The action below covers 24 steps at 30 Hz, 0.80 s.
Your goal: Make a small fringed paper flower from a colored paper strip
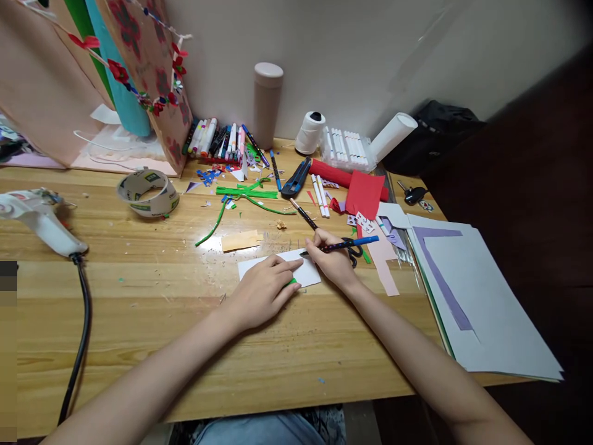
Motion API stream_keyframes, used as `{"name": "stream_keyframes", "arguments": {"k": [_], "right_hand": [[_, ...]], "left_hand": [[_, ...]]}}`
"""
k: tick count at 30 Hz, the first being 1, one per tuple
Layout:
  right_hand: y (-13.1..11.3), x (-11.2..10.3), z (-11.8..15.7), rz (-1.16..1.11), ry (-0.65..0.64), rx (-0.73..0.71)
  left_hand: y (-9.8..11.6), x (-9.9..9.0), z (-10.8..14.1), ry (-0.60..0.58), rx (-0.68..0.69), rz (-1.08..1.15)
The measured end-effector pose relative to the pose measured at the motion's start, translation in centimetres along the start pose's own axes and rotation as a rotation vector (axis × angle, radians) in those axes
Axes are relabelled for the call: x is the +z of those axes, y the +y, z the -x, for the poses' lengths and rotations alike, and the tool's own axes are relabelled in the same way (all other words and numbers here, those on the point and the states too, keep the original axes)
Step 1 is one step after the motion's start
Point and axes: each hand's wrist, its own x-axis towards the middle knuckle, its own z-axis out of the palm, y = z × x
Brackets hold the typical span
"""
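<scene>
My right hand [334, 261] grips a marker pen [354, 243] with a dark dotted barrel and a blue end. Its dark tip meets a white piece of paper [310, 275] on the table. Flat across the left part of that paper lies my left hand [266, 284], fingers stretched out, the index fingertip close to the pen tip. A small green piece [292, 282] peeks out beneath its fingers; the rest of it is hidden. Black-handled scissors [356, 252] lie behind my right hand, partly covered. Just beyond the paper is a tan strip [241, 241].
Left on the wooden table [222, 377] stand a glue gun [46, 222] and a tape roll [148, 193]. Farther back lie green stems [246, 193], a utility knife [296, 178], red paper [365, 193] and several markers [222, 139]. White sheets [486, 278] cover the right edge.
</scene>
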Motion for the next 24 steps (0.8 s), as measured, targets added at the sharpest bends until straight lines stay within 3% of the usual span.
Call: {"name": "stream_keyframes", "arguments": {"k": [5,15,20,24], "right_hand": [[0.03,0.08,-0.03,-0.017,0.054,-0.014],[0.22,-0.66,-0.27,-0.016,-0.088,-0.025],[0.34,-0.54,-0.2,-0.09,0.006,0.002],[0.26,-0.41,-0.14,-0.064,0.011,0.002]], "left_hand": [[0.04,-0.06,0.08,0.003,0.019,-0.026],[0.15,-0.12,0.13,-0.016,0.033,-0.118],[0.09,-0.08,0.13,-0.009,0.035,-0.124],[0.16,-0.14,0.06,-0.015,0.041,-0.132]]}}
